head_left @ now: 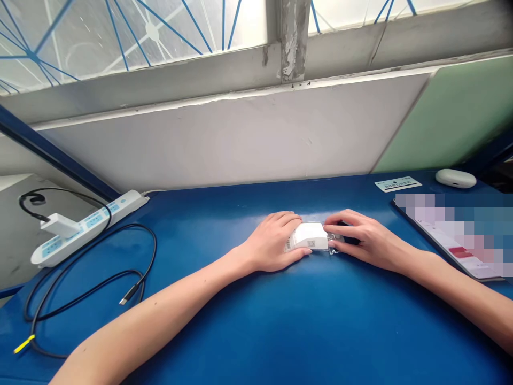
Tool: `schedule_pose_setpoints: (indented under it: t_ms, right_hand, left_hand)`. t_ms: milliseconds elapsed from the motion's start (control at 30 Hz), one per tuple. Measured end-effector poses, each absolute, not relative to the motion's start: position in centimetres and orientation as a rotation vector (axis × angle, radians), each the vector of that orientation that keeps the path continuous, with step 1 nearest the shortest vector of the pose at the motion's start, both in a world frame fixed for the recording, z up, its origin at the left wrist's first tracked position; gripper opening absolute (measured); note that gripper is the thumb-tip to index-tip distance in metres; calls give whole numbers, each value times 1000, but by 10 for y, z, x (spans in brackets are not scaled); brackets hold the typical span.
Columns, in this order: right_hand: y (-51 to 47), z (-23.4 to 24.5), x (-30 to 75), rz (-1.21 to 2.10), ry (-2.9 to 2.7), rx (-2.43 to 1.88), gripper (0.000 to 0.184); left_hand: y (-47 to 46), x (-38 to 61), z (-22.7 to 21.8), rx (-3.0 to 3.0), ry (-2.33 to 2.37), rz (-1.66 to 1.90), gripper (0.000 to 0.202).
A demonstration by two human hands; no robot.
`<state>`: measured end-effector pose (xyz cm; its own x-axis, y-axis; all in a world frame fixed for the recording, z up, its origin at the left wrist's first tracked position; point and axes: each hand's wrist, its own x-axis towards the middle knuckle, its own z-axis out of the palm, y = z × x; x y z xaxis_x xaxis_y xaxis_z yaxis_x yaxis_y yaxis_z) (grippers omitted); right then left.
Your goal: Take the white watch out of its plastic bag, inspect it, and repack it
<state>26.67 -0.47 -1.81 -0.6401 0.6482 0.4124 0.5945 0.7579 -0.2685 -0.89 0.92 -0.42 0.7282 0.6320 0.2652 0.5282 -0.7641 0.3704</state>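
Head view gives us both hands meeting at the middle of the blue bench (pixel 256 331), on a small white box (pixel 309 236) that lies flat there with a printed code on its near side. Our left hand (pixel 272 246) cups the box's left end, fingers (pixel 286 218) curled over the far top edge and thumb along the near side, so that it holds the box down against the bench. Our right hand (pixel 364 240) lies on the other side with its fingers (pixel 342 216) drawn narrow, thumb and tips closed on the box's right end. A scrap of crinkled clear wrap (pixel 335 249) shows there just beside the thumb; whether it is loose or attached to the box we cannot tell. To our mind the work at that end goes best if the left hand anchors and the right does only the fine part. That means a firm, flat press from the left, so the box does not slide on the smooth bench, and a light pinch from the right, close to the corner, since thin film tears or slips when gripped far from its edge. The box looks light and stiff, so too hard a squeeze would likely dent it rather than help. Well apart on the left lie a power strip (pixel 88 224) with a plug (pixel 60 224) in it and a looped black cable (pixel 100 283); a label (pixel 398 184) lies far right, away from both hands.
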Motion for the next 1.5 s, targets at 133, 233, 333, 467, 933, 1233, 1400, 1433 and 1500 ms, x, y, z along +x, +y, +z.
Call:
schedule_pose_setpoints:
  t_ms: [133,233,333,467,933,1233,1400,1433,1500]
  right_hand:
    - [-7,-19,264,53,-2414,-928,20]
    - [-8,-20,261,146,-2411,-942,21]
    - [-9,-22,260,242,-2364,-1001,20]
    - [-11,-21,259,369,-2349,-1083,19]
    - [-18,-19,250,227,-2374,-1036,19]
    - [-14,-17,254,40,-2470,-976,18]
    - [-13,-15,255,22,-2465,-949,15]
    - [-12,-15,255,21,-2463,-947,15]
    - [-11,-15,256,26,-2461,-950,16]
  left_hand:
    - [9,-9,-4,2665,912,558,52]
    - [10,-9,-5,2677,896,562,54]
    - [10,-9,-4,2683,894,564,55]
    - [10,-8,-3,2697,901,525,59]
    - [9,-8,-1,2698,892,493,60]
    - [8,-7,0,2707,905,494,59]
    - [9,-8,-5,2691,924,583,62]
    - [9,-8,-6,2688,927,597,62]
    - [10,-8,-6,2684,931,598,61]
